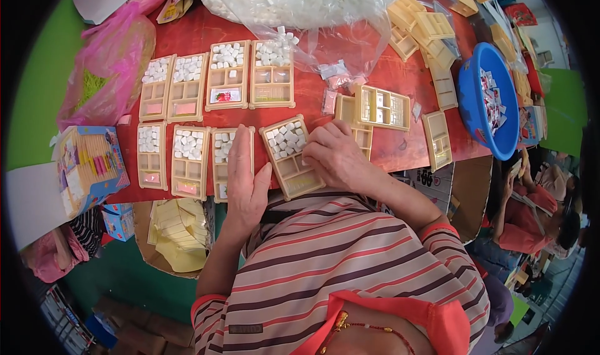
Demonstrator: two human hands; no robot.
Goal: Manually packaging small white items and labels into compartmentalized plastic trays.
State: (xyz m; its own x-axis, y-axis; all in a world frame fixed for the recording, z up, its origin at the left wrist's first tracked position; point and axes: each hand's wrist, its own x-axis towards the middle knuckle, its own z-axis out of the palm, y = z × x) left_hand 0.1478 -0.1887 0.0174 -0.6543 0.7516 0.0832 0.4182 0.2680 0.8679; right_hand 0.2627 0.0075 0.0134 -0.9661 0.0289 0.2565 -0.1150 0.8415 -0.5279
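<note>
The right hand's fingers curl close together over the right edge of the tilted tray; whether they pinch anything, I cannot tell. The left hand stands edge-on just left of that tray, thumb spread, seemingly holding nothing. The tray lies between the hands, with white cubes in its big compartment but no pink packet visible.

Left of it, seven trays bear cubes, most with pinkish packets. Right of it, stacked trays show no cubes, so apparently more remain.
</note>
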